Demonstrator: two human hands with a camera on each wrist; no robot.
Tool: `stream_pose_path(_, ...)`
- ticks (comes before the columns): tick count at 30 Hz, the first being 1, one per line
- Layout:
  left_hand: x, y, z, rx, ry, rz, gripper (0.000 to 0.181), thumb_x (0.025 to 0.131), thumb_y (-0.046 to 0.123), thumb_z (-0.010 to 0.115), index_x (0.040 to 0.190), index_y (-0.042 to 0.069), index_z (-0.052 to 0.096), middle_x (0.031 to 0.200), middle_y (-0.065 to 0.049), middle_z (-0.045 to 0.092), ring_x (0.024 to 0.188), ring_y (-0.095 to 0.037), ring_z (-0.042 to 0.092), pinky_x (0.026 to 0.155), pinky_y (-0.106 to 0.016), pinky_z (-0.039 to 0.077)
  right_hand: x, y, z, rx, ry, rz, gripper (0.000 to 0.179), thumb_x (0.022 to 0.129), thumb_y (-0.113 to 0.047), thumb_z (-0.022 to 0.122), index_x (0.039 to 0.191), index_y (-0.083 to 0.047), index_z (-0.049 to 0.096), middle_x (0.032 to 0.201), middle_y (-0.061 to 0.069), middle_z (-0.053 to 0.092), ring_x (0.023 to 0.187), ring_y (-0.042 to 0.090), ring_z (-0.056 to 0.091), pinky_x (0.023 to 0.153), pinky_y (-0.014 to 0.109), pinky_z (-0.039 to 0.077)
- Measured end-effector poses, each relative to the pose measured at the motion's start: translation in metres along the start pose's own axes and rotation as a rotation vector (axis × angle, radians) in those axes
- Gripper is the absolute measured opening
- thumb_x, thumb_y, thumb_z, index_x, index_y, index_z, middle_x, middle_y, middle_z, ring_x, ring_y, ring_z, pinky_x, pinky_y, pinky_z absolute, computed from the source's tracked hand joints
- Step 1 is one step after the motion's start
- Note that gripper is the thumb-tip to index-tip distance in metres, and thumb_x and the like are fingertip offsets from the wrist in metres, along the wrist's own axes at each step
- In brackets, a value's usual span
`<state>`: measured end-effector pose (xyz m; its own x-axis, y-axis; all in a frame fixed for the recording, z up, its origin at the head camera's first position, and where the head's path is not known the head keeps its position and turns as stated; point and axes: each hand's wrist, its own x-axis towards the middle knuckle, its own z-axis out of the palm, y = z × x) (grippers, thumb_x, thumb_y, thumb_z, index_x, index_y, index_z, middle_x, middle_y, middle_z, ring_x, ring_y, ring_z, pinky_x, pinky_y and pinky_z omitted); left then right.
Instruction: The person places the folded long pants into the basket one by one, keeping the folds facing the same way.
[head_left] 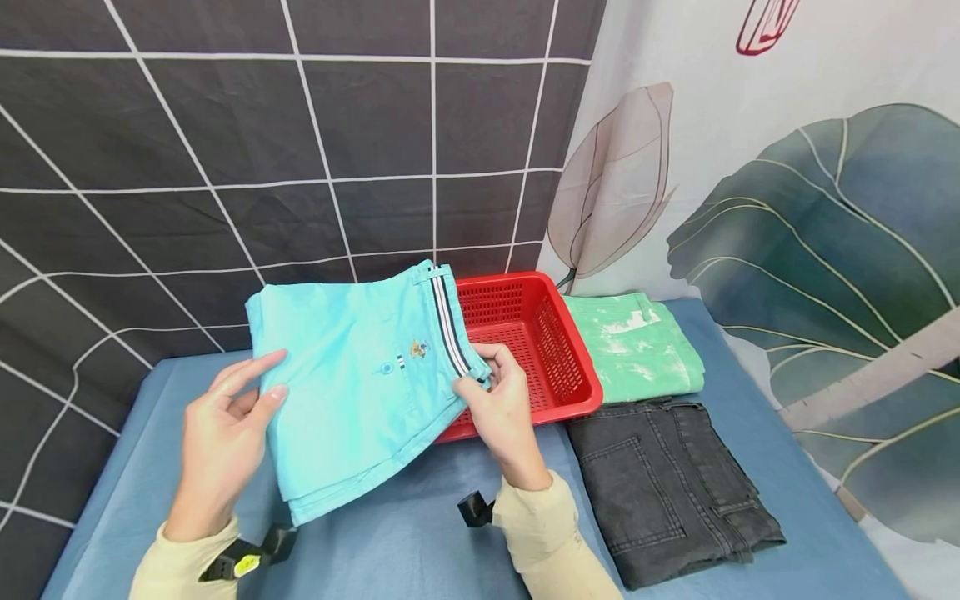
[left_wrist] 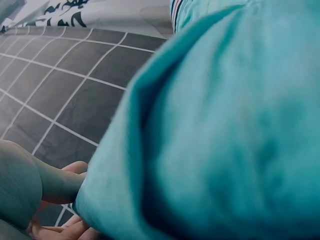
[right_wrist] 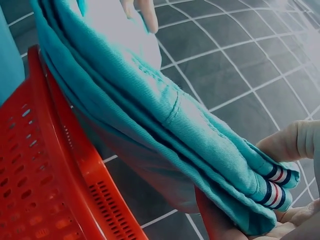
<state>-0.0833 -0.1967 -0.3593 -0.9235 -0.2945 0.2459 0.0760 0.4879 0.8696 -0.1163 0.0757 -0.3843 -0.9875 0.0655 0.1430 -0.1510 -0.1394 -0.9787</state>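
A folded pair of turquoise pants (head_left: 352, 375) is held up, tilted, in front of the red basket. A navy-and-white striped band runs along its right end, near a small embroidered figure and a button. My right hand (head_left: 498, 408) pinches the lower corner of that striped end, thumb in front and fingers behind; the folded layers show in the right wrist view. At the opposite edge, my left hand (head_left: 228, 442) holds the cloth with thumb and index tips over the front. In the left wrist view the cloth (left_wrist: 215, 135) fills most of the picture.
The red plastic basket (head_left: 558, 333) stands behind the pants, partly covered by them. To its right lie folded green-and-white garment (head_left: 630, 350) and folded black jeans (head_left: 660, 492) on a blue-covered surface (head_left: 367, 558). Dark gridded fabric (head_left: 360, 125) hangs behind.
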Motion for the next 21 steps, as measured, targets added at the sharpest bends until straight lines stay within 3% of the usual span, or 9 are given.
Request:
stream_pose_path(5, 0.002, 0.002, 0.003, -0.014, -0.027, 0.014, 0.039, 0.096, 0.002, 0.066, 0.133, 0.012, 0.068, 0.129, -0.001, 0.055, 0.098, 0.008, 0.062, 0.078, -0.007, 0.047, 0.002, -0.001, -0.002, 0.008, 0.014, 0.014, 0.041, 0.081, 0.010, 0.058, 0.121, 0.000, 0.057, 0.114, 0.015, 0.067, 0.092, 0.021, 0.065, 0.073, 0.026, 0.055)
stream_pose_path(12, 0.007, 0.003, 0.007, -0.002, -0.056, 0.019, 0.039, 0.096, 0.003, 0.066, 0.135, 0.012, 0.066, 0.131, -0.001, 0.054, 0.093, 0.007, 0.061, 0.069, -0.010, 0.046, 0.003, -0.003, -0.007, -0.006, 0.028, 0.004, 0.040, 0.082, 0.010, 0.059, 0.121, 0.001, 0.057, 0.113, 0.016, 0.068, 0.092, 0.021, 0.065, 0.073, 0.026, 0.056)
stream_pose_path(15, 0.009, 0.003, 0.009, -0.010, -0.073, 0.028, 0.039, 0.097, 0.004, 0.065, 0.135, 0.012, 0.066, 0.132, -0.001, 0.054, 0.097, 0.009, 0.061, 0.075, -0.009, 0.047, 0.004, -0.004, -0.010, -0.012, 0.033, -0.004, 0.039, 0.082, 0.010, 0.059, 0.121, 0.002, 0.057, 0.114, 0.017, 0.067, 0.093, 0.021, 0.066, 0.075, 0.026, 0.057)
stream_pose_path(21, 0.013, 0.005, 0.013, -0.033, -0.096, 0.044, 0.038, 0.097, 0.004, 0.065, 0.135, 0.010, 0.065, 0.131, -0.003, 0.055, 0.100, 0.008, 0.062, 0.075, -0.010, 0.049, 0.005, -0.005, -0.014, -0.017, 0.042, 0.001, 0.039, 0.083, 0.010, 0.059, 0.121, 0.003, 0.057, 0.115, 0.018, 0.067, 0.095, 0.023, 0.066, 0.077, 0.027, 0.058)
